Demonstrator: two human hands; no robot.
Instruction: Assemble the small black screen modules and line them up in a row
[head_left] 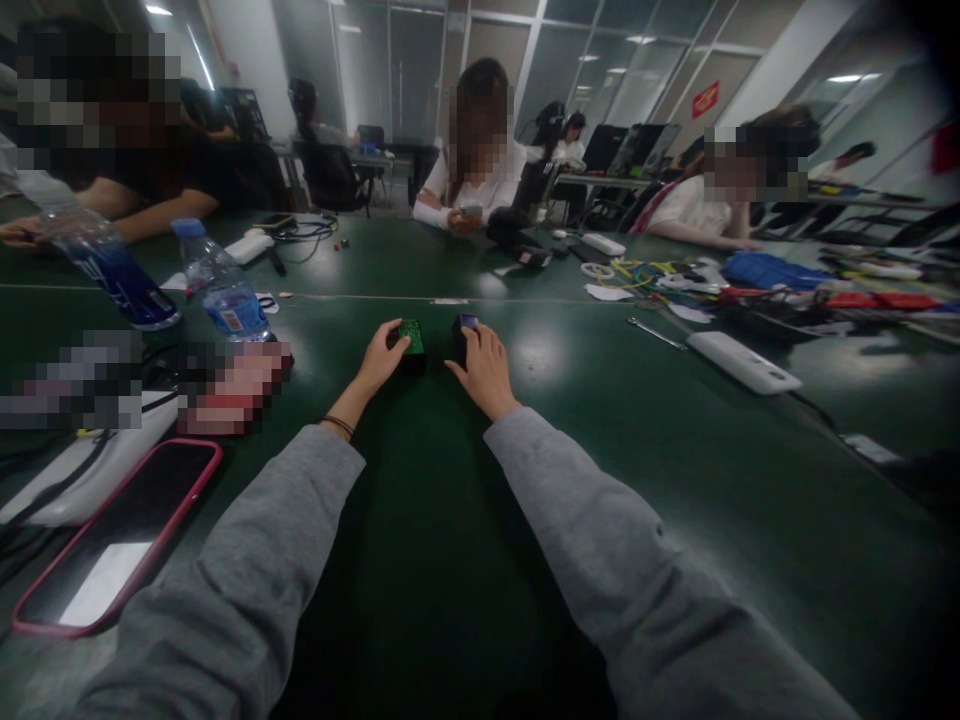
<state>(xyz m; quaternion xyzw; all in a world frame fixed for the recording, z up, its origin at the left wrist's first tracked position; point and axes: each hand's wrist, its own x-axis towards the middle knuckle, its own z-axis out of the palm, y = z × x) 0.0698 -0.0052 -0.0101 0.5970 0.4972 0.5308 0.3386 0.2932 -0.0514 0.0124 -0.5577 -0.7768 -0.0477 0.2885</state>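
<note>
My left hand (381, 358) is closed around a small black box with a green patterned top (412, 338), thumb along its top edge. A short gap to the right, my right hand (487, 368) has its fingers bent over a second small dark box with a bluish top (468, 321). The right thumb points left, low beside that box. Much of the second box is hidden behind the fingers. Both boxes are on or just above the dark green table (442, 560); contact with the surface is hard to judge.
Left of me are a phone in a pink case (127, 540), a white device (82, 470) with cables, and two water bottles (225, 290) (112, 265). To the right lie a white power bank (742, 362), a wrench (656, 333) and tangled cables (645, 275). Several people sit around.
</note>
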